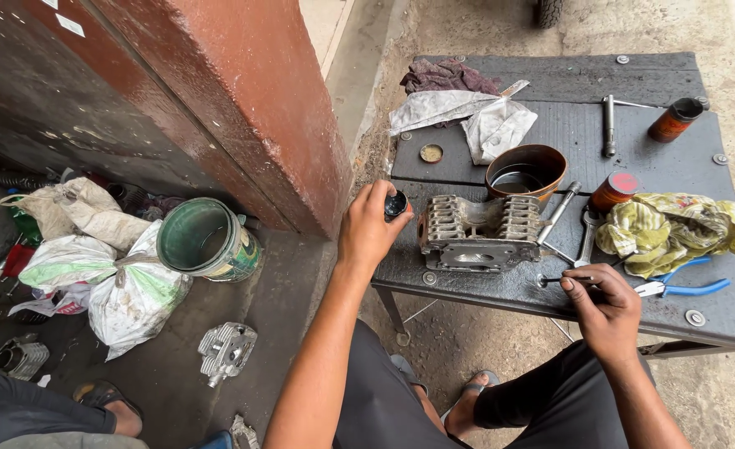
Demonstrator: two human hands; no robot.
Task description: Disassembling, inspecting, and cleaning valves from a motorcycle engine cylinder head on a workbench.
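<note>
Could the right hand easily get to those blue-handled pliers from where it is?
Probably yes. The right hand sits just beside the blue-handled pliers with nothing between, though its fingers already hold a small metal rod.

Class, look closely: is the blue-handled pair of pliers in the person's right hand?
No: the pliers lie on the table, beside the right hand.

Yellow-green patterned rag [673, 228] (blue-handled pliers [685, 288])

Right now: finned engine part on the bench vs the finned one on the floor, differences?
The finned part on the bench sits beside the left hand, looks larger and darker; the finned part on the floor lies untouched near the white sacks, looks smaller and paler. Both are ribbed grey metal castings.
</note>
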